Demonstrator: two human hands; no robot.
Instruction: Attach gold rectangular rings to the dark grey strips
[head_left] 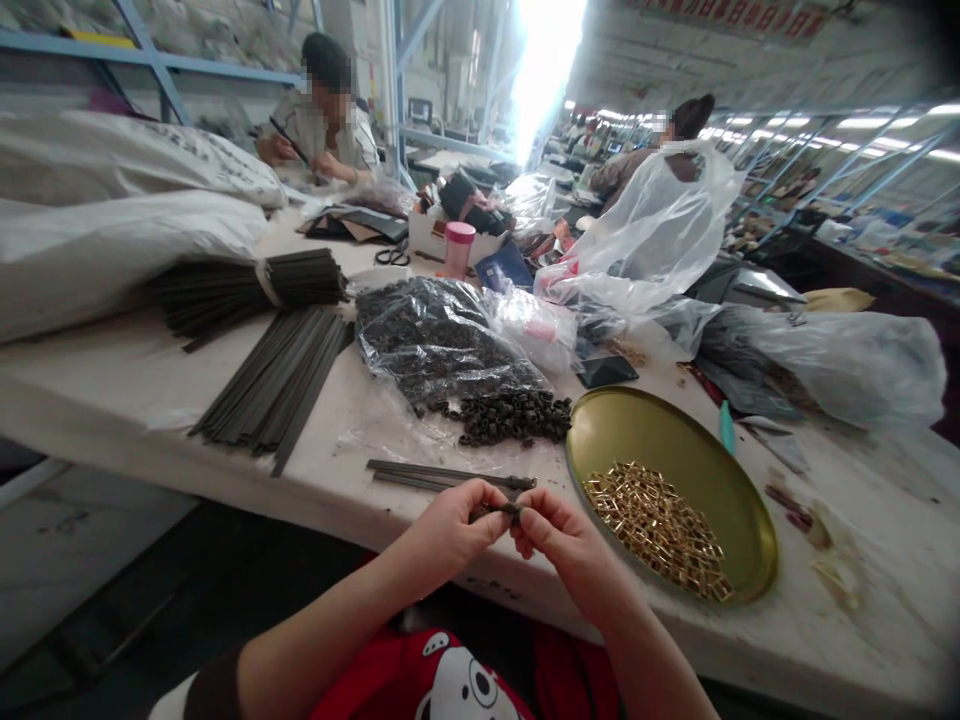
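Note:
Just over the table's front edge, my left hand (463, 522) and my right hand (556, 527) meet with their fingertips pinched. Between them is a small dark strap end (513, 511), mostly covered by the fingers. A few dark strips (420, 474) lie flat just beyond my hands, with a small dark piece at their right end. Past these is a heap of small dark loops (514, 415), spilling from a clear plastic bag (442, 335). To the right of my right hand, many small gold buckles (656, 528) lie in a round gold tray (667, 425).
Dark strips lie fanned out (274, 380) on the left, with a tied bundle (255, 285) behind. Further back are scissors (393, 255), a pink-lidded jar (458, 248) and plastic bags (645, 240). Two people (330, 120) sit across the table. White sacks (112, 230) fill the left.

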